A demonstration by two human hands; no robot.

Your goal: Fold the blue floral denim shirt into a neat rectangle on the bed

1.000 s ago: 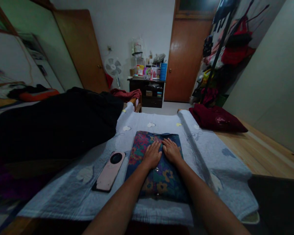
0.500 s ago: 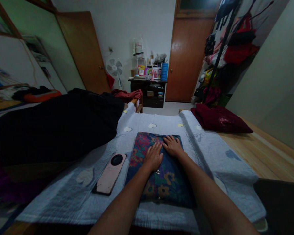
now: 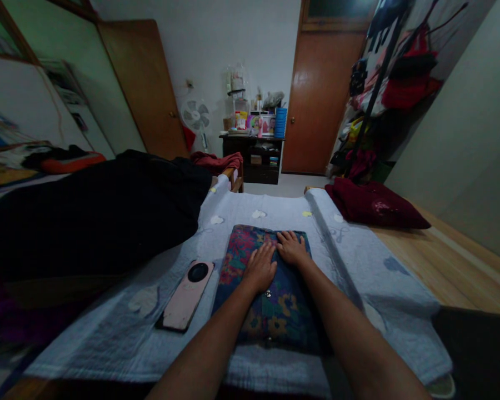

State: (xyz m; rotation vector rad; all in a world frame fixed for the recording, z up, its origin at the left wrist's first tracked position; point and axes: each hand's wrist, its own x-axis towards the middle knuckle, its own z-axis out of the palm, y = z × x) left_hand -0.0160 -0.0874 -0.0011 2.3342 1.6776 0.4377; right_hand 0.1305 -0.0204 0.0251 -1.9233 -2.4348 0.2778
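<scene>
A folded dark blue garment (image 3: 289,314) with a floral print and metal buttons down its middle lies flat on the light blue cover (image 3: 270,206). My left hand (image 3: 261,269) rests palm down on its upper middle, fingers stretched out. Just to the right, my right hand (image 3: 292,248) lies flat near the garment's far edge with its fingers spread. Neither hand grips the cloth. Left of the garment, a pink phone (image 3: 186,303) with a big round black camera ring lies face down.
A heap of black cloth (image 3: 100,216) covers the left side. On the right, a maroon cushion (image 3: 377,204) lies across the cover and a wooden board (image 3: 454,261). Further back stand a fan (image 3: 196,116), a dark cabinet (image 3: 250,166) and a wooden door (image 3: 325,100).
Both hands stay flat on the folded garment in nearly the same place. The view has shifted very slightly.
</scene>
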